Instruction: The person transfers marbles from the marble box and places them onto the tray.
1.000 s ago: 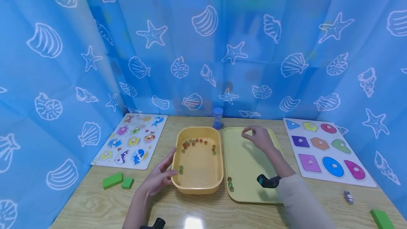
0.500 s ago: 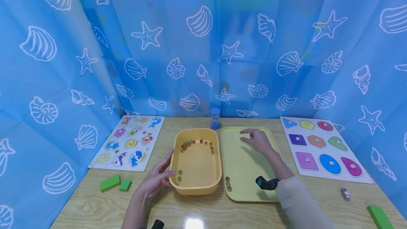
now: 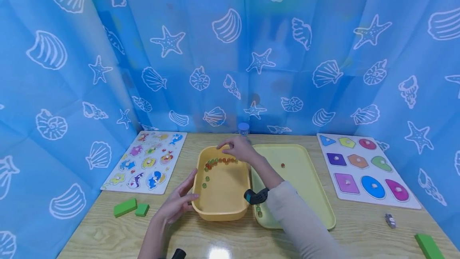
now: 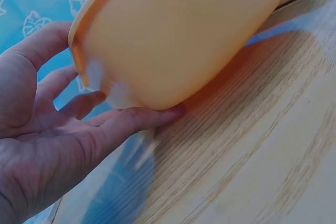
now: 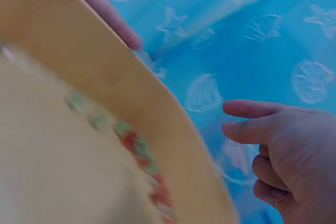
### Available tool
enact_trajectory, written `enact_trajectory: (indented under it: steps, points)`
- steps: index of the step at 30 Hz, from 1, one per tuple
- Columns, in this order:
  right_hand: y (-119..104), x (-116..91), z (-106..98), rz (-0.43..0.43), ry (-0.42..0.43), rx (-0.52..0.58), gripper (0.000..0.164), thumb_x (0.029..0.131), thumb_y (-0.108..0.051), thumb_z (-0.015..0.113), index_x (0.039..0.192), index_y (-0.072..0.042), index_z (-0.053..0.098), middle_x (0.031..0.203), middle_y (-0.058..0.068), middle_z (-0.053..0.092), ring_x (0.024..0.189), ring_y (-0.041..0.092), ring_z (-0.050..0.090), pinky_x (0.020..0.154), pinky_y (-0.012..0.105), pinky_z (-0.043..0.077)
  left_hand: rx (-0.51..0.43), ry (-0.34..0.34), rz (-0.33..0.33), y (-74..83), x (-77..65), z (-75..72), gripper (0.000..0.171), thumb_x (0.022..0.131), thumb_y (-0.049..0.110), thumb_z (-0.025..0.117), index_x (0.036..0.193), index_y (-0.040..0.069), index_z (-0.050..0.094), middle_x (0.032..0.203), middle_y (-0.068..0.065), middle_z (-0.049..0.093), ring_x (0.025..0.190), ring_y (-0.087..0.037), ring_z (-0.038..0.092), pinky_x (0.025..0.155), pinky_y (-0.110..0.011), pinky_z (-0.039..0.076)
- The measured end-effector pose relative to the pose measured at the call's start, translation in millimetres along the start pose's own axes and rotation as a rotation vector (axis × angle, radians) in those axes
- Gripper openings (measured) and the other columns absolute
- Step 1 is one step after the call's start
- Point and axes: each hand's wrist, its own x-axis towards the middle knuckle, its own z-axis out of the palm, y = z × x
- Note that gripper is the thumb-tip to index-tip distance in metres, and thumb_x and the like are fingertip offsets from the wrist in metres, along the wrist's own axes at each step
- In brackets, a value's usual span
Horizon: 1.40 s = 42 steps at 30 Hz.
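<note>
My left hand (image 3: 176, 203) holds the left side of a yellow plastic basin (image 3: 223, 216). In the left wrist view, its thumb presses low on the basin's outer wall and other fingers are at the rim. Small red and green beads (image 3: 224, 160) line the basin's far end, and two green ones (image 3: 206, 182) lie near its left wall. My right hand (image 3: 238, 149) hovers over the far right part of the basin. In the right wrist view, a gap shows between its thumb and index finger, the other fingers curl, and nothing visible is held.
A pale yellow tray (image 3: 305, 187) stands right of the basin, bearing one red bead (image 3: 282, 165) and green beads (image 3: 259, 211) at its near left corner. Puzzle boards (image 3: 145, 159) (image 3: 368, 167) flank them. An hourglass (image 3: 243, 128) stands behind; green blocks (image 3: 125, 207) lie left.
My right hand has moved left from above the tray to above the basin. A red bead now shows on the tray where that hand was. Some beads in the basin have shifted.
</note>
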Motion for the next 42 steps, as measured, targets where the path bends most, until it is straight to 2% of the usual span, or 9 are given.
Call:
enact_trajectory:
  steps: [3,6,10,17,24,27,30,35,42]
  points:
    - [-11.5,12.2,19.6,-0.004,-0.086,-0.023,0.017,0.084,-0.013,0.061,0.099,-0.016,0.069,0.057,0.006,0.048,0.045,0.015,0.038,0.041,0.021,0.033,-0.012,0.003,-0.008,1.3,-0.9,0.6,0.077,0.084,0.000,0.054,0.142,0.036,0.018,0.151,-0.002,-0.004,0.128,-0.037,0.030,0.089,-0.048,0.046]
    - [-14.5,19.3,37.0,-0.003,-0.149,-0.079,0.017,0.082,-0.012,0.063,0.097,-0.016,0.070,0.081,0.006,0.064,0.068,0.018,0.056,0.060,0.023,0.048,-0.029,0.001,-0.016,4.8,-2.4,2.9,0.077,0.084,-0.002,0.052,0.142,0.036,0.019,0.151,-0.002,-0.003,0.130,-0.037,0.025,0.089,-0.048,0.045]
    - [-7.9,22.9,55.9,-0.030,-0.188,-0.177,0.018,0.079,-0.012,0.067,0.096,-0.016,0.071,0.098,-0.004,0.067,0.096,0.015,0.059,0.084,0.025,0.048,-0.040,-0.032,-0.015,9.3,-4.5,5.5,0.078,0.085,-0.003,0.051,0.143,0.033,0.015,0.151,-0.003,-0.005,0.130,-0.039,0.023,0.090,-0.049,0.044]
    - [0.5,20.6,69.8,-0.015,-0.200,-0.188,0.019,0.079,-0.015,0.067,0.098,-0.017,0.069,0.095,-0.006,0.067,0.092,0.011,0.058,0.084,0.024,0.048,-0.033,-0.074,-0.011,11.9,-4.9,7.4,0.081,0.084,-0.002,0.052,0.144,0.033,0.010,0.151,-0.004,-0.009,0.130,-0.039,0.024,0.090,-0.049,0.044]
    - [-3.0,21.5,70.6,0.031,-0.224,-0.205,0.009,0.081,-0.021,0.066,0.090,-0.019,0.068,0.088,-0.008,0.064,0.082,0.010,0.055,0.079,0.022,0.048,-0.053,-0.077,0.008,8.6,-3.5,6.1,0.080,0.084,-0.006,0.049,0.144,0.032,0.011,0.151,-0.004,-0.008,0.127,-0.040,0.030,0.088,-0.049,0.045]
    - [-4.6,21.0,64.9,0.017,-0.205,-0.173,0.009,0.081,-0.021,0.065,0.088,-0.017,0.068,0.087,-0.007,0.064,0.082,0.010,0.056,0.077,0.021,0.048,-0.065,-0.055,0.013,4.4,-1.8,3.6,0.078,0.085,-0.007,0.048,0.143,0.033,0.015,0.151,-0.005,-0.005,0.125,-0.040,0.032,0.088,-0.050,0.045]
    - [-5.3,16.5,48.8,-0.013,-0.151,-0.094,0.012,0.082,-0.022,0.064,0.090,-0.014,0.068,0.077,-0.001,0.062,0.068,0.011,0.052,0.061,0.021,0.045,-0.055,-0.033,0.015,-0.8,1.0,2.0,0.078,0.084,-0.005,0.050,0.142,0.036,0.018,0.151,-0.005,-0.004,0.123,-0.039,0.036,0.088,-0.050,0.046]
    - [3.2,-1.8,7.2,0.007,-0.022,0.006,0.019,0.083,-0.027,0.062,0.096,-0.015,0.068,0.052,0.001,0.038,0.045,0.013,0.031,0.043,0.023,0.026,-0.037,-0.014,0.017,-4.4,2.5,0.3,0.078,0.083,-0.002,0.053,0.142,0.037,0.019,0.151,-0.005,-0.004,0.122,-0.037,0.038,0.088,-0.049,0.046]
    - [76.6,-51.6,-31.2,0.141,0.134,-0.033,0.019,0.084,-0.027,0.061,0.095,-0.014,0.068,0.049,-0.001,0.035,0.043,0.014,0.029,0.041,0.025,0.026,-0.013,-0.031,-0.025,11.4,-7.2,10.8,0.079,0.085,-0.003,0.049,0.144,0.032,0.010,0.151,-0.004,-0.011,0.129,-0.041,0.023,0.093,-0.049,0.042]
